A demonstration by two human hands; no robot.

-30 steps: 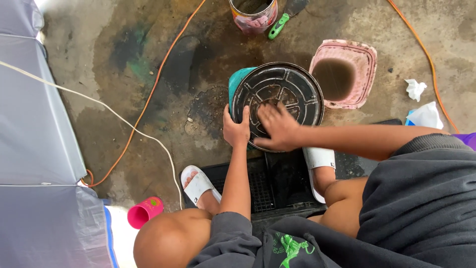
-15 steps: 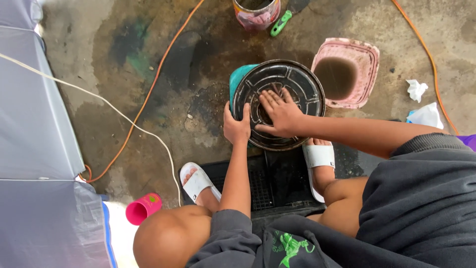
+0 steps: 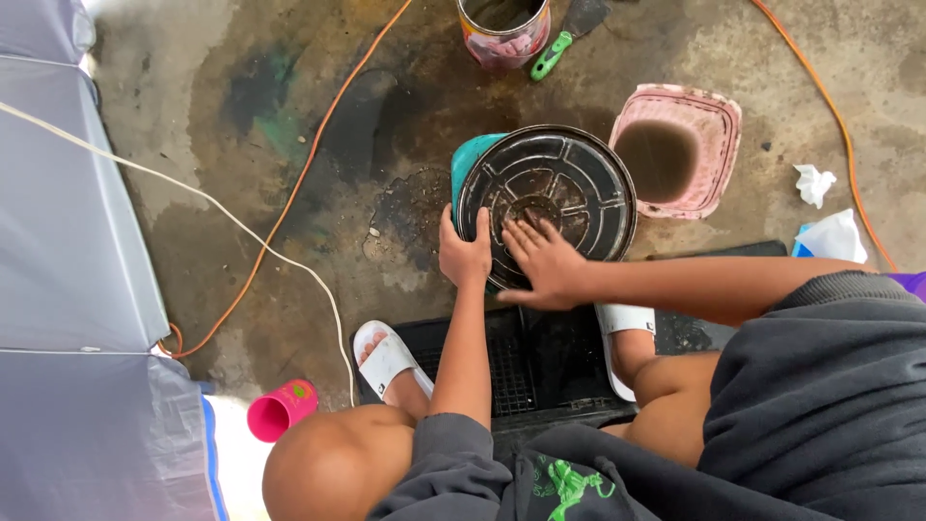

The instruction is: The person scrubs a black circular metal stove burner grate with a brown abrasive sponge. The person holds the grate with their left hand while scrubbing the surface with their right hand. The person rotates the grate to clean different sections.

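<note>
Black ribbed round lid [image 3: 564, 183], hands [image 3: 502, 256] pressing

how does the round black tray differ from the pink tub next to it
The round black tray is dark, circular and ribbed, with the left hand gripping its rim and the right hand flat on it. The pink tub is squarish, untouched, and holds murky brown water. Both sit on the wet concrete floor.

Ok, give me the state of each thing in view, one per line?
Round black lid: tilted on edge, dirty.
Left hand: gripping the lid's rim.
Right hand: flat on the lid's face.
Pink basin: upright, holding murky water.
Paint can: open.
Pink cup: on its side.
</note>
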